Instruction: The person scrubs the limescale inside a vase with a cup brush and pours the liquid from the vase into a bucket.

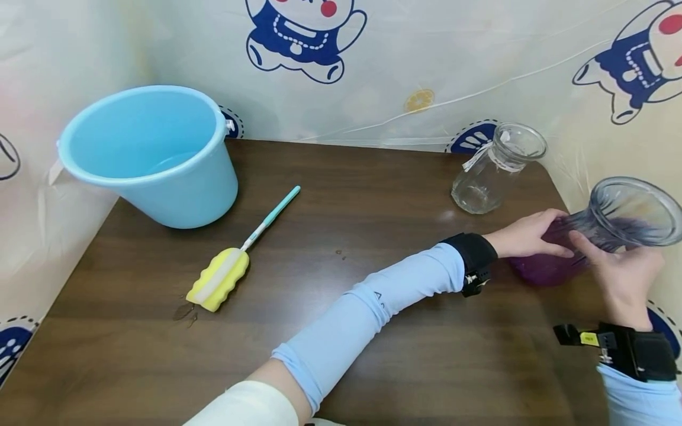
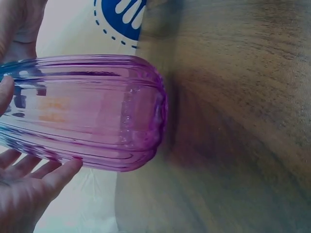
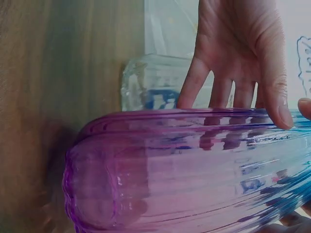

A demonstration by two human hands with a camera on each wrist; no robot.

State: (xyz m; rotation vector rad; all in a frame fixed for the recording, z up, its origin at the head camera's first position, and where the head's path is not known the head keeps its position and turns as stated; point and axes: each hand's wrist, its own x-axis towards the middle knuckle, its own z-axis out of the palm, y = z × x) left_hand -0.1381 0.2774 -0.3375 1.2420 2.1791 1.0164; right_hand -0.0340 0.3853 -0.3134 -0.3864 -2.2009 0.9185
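Observation:
Both hands hold a ribbed glass vase, purple at its base and fading to blue at its wide mouth. In the head view it leans with its mouth to the right. My left hand grips its left side, the thumb in front and the fingers reaching behind, as the right wrist view shows. The right hand holds it near the neck, with the thumb across the front. The left wrist view shows the purple base close to the tabletop; whether it touches, I cannot tell.
A clear glass bottle with a string bow stands behind the vase. A yellow sponge brush with a teal handle lies left of centre on the brown table. A light-blue bucket stands at the back left. Patterned sheeting hangs behind.

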